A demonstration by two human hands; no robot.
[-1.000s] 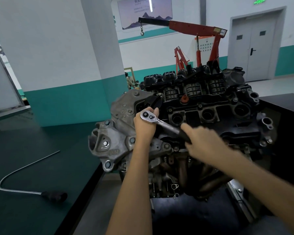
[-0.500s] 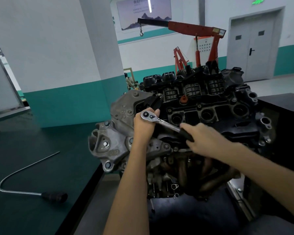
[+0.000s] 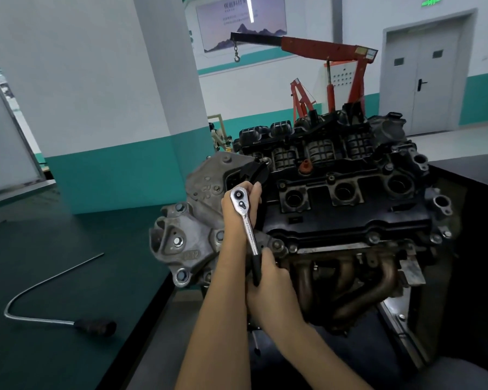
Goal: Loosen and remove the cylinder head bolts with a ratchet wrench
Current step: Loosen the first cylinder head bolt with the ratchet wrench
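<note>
A dark engine [image 3: 350, 220] stands on a stand in front of me, its black cylinder head cover on top. A chrome ratchet wrench [image 3: 245, 220] sits with its head at the cover's left end, its black handle pointing down toward me. My left hand [image 3: 237, 212] wraps around the part under the ratchet head. My right hand [image 3: 268, 280] grips the black handle. The bolt under the ratchet head is hidden by my left hand.
A dark green bench [image 3: 54, 277] lies to the left with a bent metal rod with a black handle [image 3: 54, 313] on it. A black cabinet [image 3: 468, 170] stands at the right. A red engine hoist [image 3: 321, 52] is behind the engine.
My right hand has swung the ratchet handle from pointing right to pointing down toward me. My left hand has stayed at the ratchet head.
</note>
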